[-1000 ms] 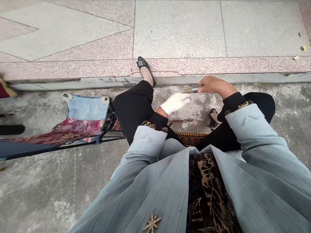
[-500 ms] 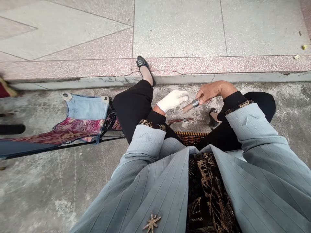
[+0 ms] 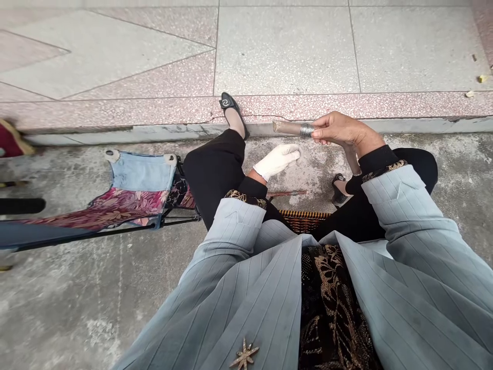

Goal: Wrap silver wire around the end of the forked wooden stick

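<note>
Person seated or squatting, knees wide, both hands out over concrete ground (image 3: 154, 288) beside a low kerb (image 3: 162, 132). Right hand (image 3: 339, 128), bare, is closed around a brown stick (image 3: 285, 127), thumb and fingers pinching it next to a tight wrapping of wire (image 3: 306, 130). Stick lies nearly level, blunt end toward the person's left, held in the air between the knees, its tip overlapping the kerb face in this view. A brownish length (image 3: 351, 158) shows below the right wrist; cannot tell whether it belongs to the same stick. Left hand (image 3: 276, 161), in a white glove, sits lower and nearer the body, fingers curled, apart from the stick; palm hidden, so cannot tell if it holds anything. Beneath it, a reddish rod (image 3: 295, 193), also bound about its middle; what it rests on is unclear. Woven wicker (image 3: 304, 222) between the thighs, stool or basket not certain. Folding chair (image 3: 123, 205) to the left, well apart from the hands. Step in hand, by my reading: handling the wire-bound piece one-handed, the gloved hand waiting nearby. Any next move on it would call for a firm right grip near the binding, and for the left hand to rise if two-handed work is wanted.
</note>
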`<state>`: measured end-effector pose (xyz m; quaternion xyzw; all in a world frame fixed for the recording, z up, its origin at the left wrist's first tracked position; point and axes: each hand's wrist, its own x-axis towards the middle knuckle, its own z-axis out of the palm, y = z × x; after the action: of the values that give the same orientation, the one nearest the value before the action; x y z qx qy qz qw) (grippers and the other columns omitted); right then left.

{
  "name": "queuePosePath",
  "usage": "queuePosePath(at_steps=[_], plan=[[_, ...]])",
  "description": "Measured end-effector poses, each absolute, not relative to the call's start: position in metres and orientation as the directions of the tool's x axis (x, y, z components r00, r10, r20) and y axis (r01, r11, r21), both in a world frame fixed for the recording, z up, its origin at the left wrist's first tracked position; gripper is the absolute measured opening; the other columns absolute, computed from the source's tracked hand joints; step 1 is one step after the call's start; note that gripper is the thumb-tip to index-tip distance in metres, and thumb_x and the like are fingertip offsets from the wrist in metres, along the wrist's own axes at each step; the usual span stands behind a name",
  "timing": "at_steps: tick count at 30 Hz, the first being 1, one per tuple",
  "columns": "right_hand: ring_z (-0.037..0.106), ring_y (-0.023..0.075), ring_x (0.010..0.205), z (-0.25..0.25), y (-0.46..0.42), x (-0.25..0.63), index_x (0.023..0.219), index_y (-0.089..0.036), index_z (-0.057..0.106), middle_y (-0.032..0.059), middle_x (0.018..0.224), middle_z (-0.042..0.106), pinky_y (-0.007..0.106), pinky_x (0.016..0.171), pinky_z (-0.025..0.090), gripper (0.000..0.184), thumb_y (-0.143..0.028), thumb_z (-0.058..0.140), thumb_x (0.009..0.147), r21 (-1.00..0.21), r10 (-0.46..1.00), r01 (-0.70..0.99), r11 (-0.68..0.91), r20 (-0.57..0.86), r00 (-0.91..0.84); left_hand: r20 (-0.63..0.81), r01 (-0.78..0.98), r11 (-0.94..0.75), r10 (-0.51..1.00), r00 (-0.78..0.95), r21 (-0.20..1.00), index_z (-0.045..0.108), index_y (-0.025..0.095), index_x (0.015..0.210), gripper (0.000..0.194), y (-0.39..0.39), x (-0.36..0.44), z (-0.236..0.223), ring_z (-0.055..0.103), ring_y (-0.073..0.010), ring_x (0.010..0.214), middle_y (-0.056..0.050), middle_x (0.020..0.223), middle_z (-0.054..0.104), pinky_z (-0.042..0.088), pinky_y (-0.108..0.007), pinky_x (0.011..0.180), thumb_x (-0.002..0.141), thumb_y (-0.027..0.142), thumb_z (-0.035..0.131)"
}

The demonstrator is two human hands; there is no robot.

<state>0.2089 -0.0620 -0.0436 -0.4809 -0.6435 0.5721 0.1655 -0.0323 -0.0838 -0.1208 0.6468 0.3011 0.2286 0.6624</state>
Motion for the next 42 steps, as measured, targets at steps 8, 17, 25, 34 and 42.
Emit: queuePosePath(at_steps=[8,17,25,34,42], plan=[[0.063,0.0190,0.078,-0.039,-0.058,0.204,0.102,-0.016,0.077,0.0070,0.084,0.072,0.031,0.071,0.048,0.037,-0.049,0.067,0.092,-0.654,0.857,0.751,-0.095,-0.438,-0.273,-0.142,0.195,0.006,0.707,0.693,0.981,0.057,0.017,0.080,0.036,-0.086,-0.030,-0.118,0.039,-0.0082,0.053,0.001,0.066,0.052,0.031,-0.024,0.052,0.092,0.051,0.056],[0.063,0.0240,0.087,-0.048,-0.058,0.194,0.110,-0.017,0.078,0.0115,0.102,0.071,0.035,0.069,0.041,0.028,-0.036,0.067,0.092,-0.232,0.754,0.969,0.088,-0.620,-0.217,-0.125,0.485,-0.338,0.704,0.699,0.807,0.066,0.015,0.083,0.033,-0.084,-0.035,-0.115,0.052,-0.0146,0.068,-0.001,0.072,0.061,0.039,-0.027,0.067,0.094,0.040,0.047],[0.061,0.0180,0.072,-0.051,-0.059,0.198,0.100,-0.020,0.081,0.0035,0.076,0.070,0.032,0.072,0.043,0.022,-0.038,0.073,0.089,-0.368,0.503,0.918,0.148,-0.771,-0.390,-0.043,0.446,-0.457,0.659,0.751,0.770,0.067,0.015,0.082,0.031,-0.077,-0.040,-0.117,0.056,-0.0157,0.073,-0.002,0.077,0.064,0.042,-0.028,0.073,0.094,0.036,0.046],[0.057,0.0132,0.069,-0.039,-0.062,0.204,0.111,-0.022,0.081,0.0004,0.079,0.072,0.030,0.075,0.044,0.041,-0.054,0.074,0.086,-0.612,0.334,0.785,0.097,-0.723,-0.605,-0.063,0.387,-0.346,0.671,0.738,0.855,0.067,0.014,0.087,0.037,-0.075,-0.043,-0.112,0.056,-0.0141,0.069,-0.003,0.076,0.065,0.045,-0.027,0.070,0.093,0.045,0.049],[0.060,0.0161,0.077,-0.020,-0.065,0.210,0.123,-0.021,0.077,0.0026,0.085,0.072,0.029,0.074,0.046,0.051,-0.056,0.074,0.086,-0.750,0.736,0.662,-0.009,-0.453,-0.504,-0.065,0.227,-0.120,0.740,0.670,0.966,0.059,0.018,0.079,0.038,-0.078,-0.036,-0.126,0.040,-0.0110,0.051,0.000,0.061,0.051,0.037,-0.027,0.053,0.098,0.051,0.050]])
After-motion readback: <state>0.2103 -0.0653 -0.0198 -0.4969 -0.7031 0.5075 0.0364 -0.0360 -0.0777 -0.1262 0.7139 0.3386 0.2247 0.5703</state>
